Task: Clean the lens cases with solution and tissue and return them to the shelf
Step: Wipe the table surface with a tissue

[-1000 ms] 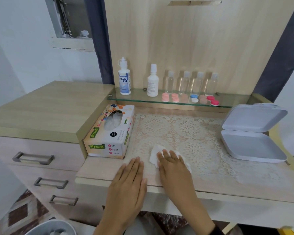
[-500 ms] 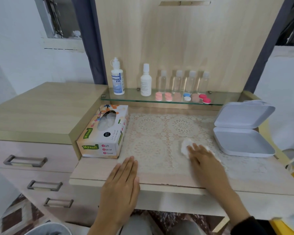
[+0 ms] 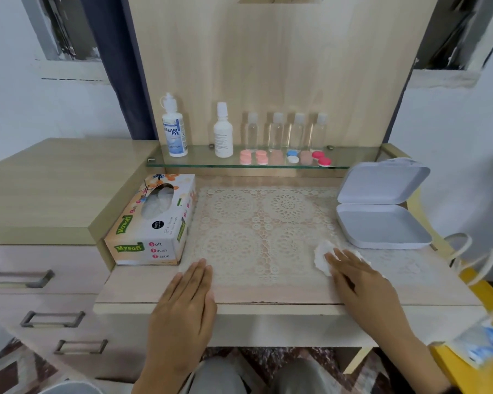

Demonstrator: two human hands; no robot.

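On table (image 3: 268, 297), toward lace mat's (image 3: 254, 223) right edge: right hand (image 3: 362, 282) pressed flat onto crumpled tissue (image 3: 322, 258), grip released. Left hand (image 3: 188, 297) flat at front edge, grip released, holding nothing. Lens cases (image 3: 285, 158) lined up on glass shelf (image 3: 353, 157), before clear bottles (image 3: 276, 132).

A cream lace mat with round floral patterns (image 3: 256, 223) lies flat on the pale wooden desk top (image 3: 143, 282). At the mat's right edge sits a light grey hinged plastic box (image 3: 382, 231), its lid standing open. Four small clear plastic bottles (image 3: 276, 132) stand upright in a row. To the left, the drawers carry dull metal bar handles (image 3: 52, 319). A dark blue curtain (image 3: 117, 66) hangs behind.
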